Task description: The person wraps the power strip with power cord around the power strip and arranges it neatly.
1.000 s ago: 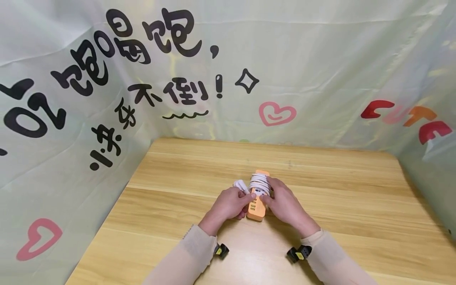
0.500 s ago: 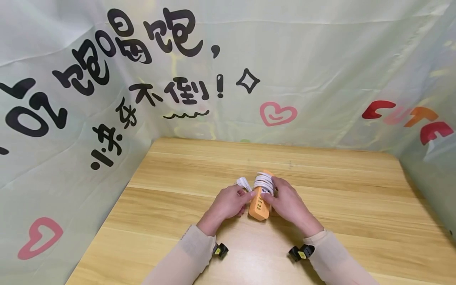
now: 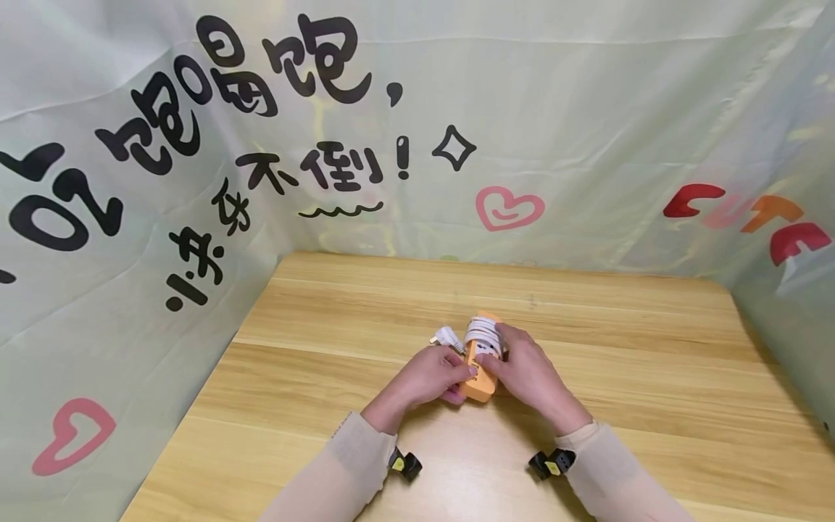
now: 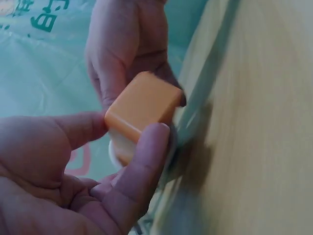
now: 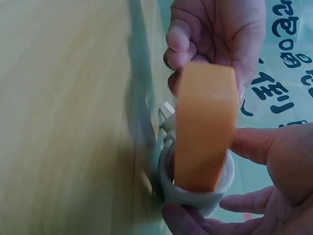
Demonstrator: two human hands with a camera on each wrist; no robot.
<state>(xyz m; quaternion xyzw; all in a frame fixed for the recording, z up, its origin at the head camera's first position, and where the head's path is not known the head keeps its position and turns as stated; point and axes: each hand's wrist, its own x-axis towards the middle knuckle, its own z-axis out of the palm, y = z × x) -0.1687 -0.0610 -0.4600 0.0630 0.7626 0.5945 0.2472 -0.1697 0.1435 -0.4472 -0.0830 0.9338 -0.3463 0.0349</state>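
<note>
An orange power strip point(image 3: 480, 392) with a row of slots on its top lies between the two hands, its far part wrapped in several turns of white cable point(image 3: 483, 332). The white plug point(image 3: 448, 336) sticks out to the left of the coil. With thumb on top and fingers beneath, the left hand point(image 3: 424, 373) pinches the strip's near end; the left wrist view shows this orange end point(image 4: 144, 103) between thumb and finger. The right hand point(image 3: 530, 366) grips the right side at the cable, thumb over the top. In the right wrist view, fingers touch the coil point(image 5: 195, 196).
A wood-grain table point(image 3: 313, 384) spreads around the hands. Light fabric walls point(image 3: 587, 130) with printed lettering and hearts enclose its back and sides. Small black cameras point(image 3: 551, 464) sit at both wrists.
The power strip has shifted slightly right and tilted. The left hand has moved from the strip's left side onto its near end, taking hold there. The right hand keeps its grip.
</note>
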